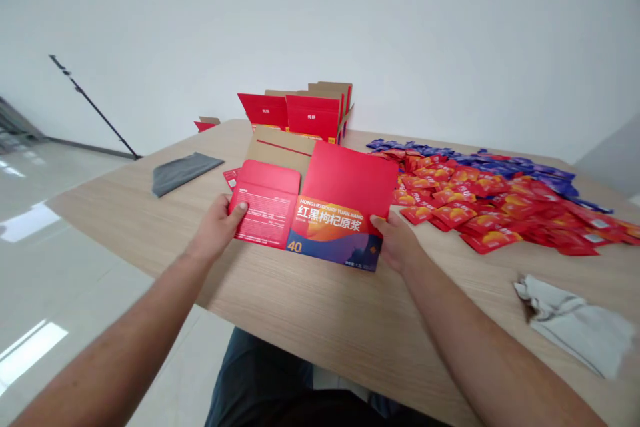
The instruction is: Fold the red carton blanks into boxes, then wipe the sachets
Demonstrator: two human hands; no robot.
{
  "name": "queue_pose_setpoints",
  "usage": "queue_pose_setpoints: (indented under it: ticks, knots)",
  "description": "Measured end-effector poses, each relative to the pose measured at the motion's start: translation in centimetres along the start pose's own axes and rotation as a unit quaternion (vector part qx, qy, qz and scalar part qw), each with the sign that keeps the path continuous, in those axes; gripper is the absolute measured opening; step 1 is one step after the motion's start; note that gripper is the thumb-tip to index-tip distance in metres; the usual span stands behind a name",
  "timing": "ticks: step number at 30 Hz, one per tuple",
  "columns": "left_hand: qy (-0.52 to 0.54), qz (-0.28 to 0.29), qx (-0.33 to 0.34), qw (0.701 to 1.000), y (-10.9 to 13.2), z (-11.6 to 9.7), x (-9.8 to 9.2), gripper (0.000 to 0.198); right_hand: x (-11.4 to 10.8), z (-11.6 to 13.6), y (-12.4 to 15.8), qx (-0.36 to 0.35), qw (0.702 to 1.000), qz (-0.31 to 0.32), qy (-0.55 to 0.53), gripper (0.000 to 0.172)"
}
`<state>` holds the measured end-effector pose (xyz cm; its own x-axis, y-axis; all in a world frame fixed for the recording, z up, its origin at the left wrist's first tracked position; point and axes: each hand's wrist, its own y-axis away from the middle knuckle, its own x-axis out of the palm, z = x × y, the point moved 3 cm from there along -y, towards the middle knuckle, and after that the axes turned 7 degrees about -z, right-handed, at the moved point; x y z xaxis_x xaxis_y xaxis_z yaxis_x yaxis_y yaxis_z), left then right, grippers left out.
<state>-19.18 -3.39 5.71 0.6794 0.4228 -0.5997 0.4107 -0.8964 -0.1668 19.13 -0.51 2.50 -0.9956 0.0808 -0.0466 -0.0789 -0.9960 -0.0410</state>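
Between my hands is a red cardboard box (345, 177) with white Chinese lettering, an orange and blue print and the number 40. Its top flaps stand up, and a brown inner flap shows at the back. My left hand (220, 221) grips the left end, thumb on the printed side panel. On the right edge, my right hand (394, 237) has its thumb on the front and its fingers behind, mostly hidden. The box is held above the near part of the wooden table (295, 300). Its bottom is hidden from me.
Behind stand several red boxes (314, 117) with raised flaps. A heap of red sachets (465, 200) covers the table's right side, with blue sachets (520, 167) behind. A grey cloth (185, 170) lies left, a crumpled pale cloth (575, 320) right. A black pole (95, 107) leans beyond the table.
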Motion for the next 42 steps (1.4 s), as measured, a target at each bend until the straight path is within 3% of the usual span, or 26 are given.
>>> queue_pose_setpoints:
  ticks: [3, 8, 10, 13, 16, 19, 21, 28, 33, 37, 42]
  knots:
    - [0.132, 0.044, 0.044, 0.989, 3.4, -1.1, 1.7, 0.054, -4.0, 1.8, 3.1, -0.044, 0.997, -0.031, -0.063, 0.051]
    - [0.137, 0.112, 0.089, 0.980, 7.1, -2.9, 5.0, 0.034, -10.4, 2.9, 7.7, -0.132, 0.981, -0.105, -0.096, 0.044]
    - [0.139, 0.087, 0.126, 0.978, 8.3, -3.7, 5.9, 0.040, -12.5, 2.4, 9.4, -0.148, 0.978, -0.125, -0.079, 0.040]
    - [0.138, -0.055, 0.226, 0.963, 10.3, -5.3, 6.0, 0.059, -14.6, 1.4, 11.3, -0.145, 0.977, -0.143, -0.061, 0.036]
    - [0.070, -0.175, 0.366, 0.911, 12.8, -7.9, 5.0, 0.061, -15.7, 0.7, 12.5, -0.130, 0.978, -0.148, -0.062, 0.038]
    - [0.008, -0.175, 0.474, 0.863, 14.4, -10.8, 4.3, 0.057, -16.4, 0.3, 13.0, -0.128, 0.977, -0.154, -0.070, 0.040]
    - [-0.016, -0.148, 0.501, 0.853, 14.7, -12.4, 4.2, 0.052, -16.8, 0.2, 13.2, -0.128, 0.977, -0.150, -0.075, 0.037]
    - [-0.148, -0.044, 0.525, 0.837, 14.7, -16.1, 5.4, 0.037, -16.9, -0.1, 13.2, -0.133, 0.977, -0.147, -0.081, 0.040]
    - [-0.198, -0.001, 0.514, 0.835, 15.0, -16.8, 5.7, 0.030, -16.0, 2.2, 14.4, -0.156, 0.971, -0.144, -0.114, 0.053]
    - [-0.194, 0.016, 0.519, 0.832, 15.6, -16.6, 5.5, 0.024, -17.1, 4.7, 15.5, -0.100, 0.976, -0.098, -0.165, 0.051]
    - [-0.172, 0.017, 0.531, 0.830, 16.3, -16.3, 4.7, 0.021, -19.3, 6.6, 15.4, -0.019, 0.995, -0.070, -0.068, 0.062]
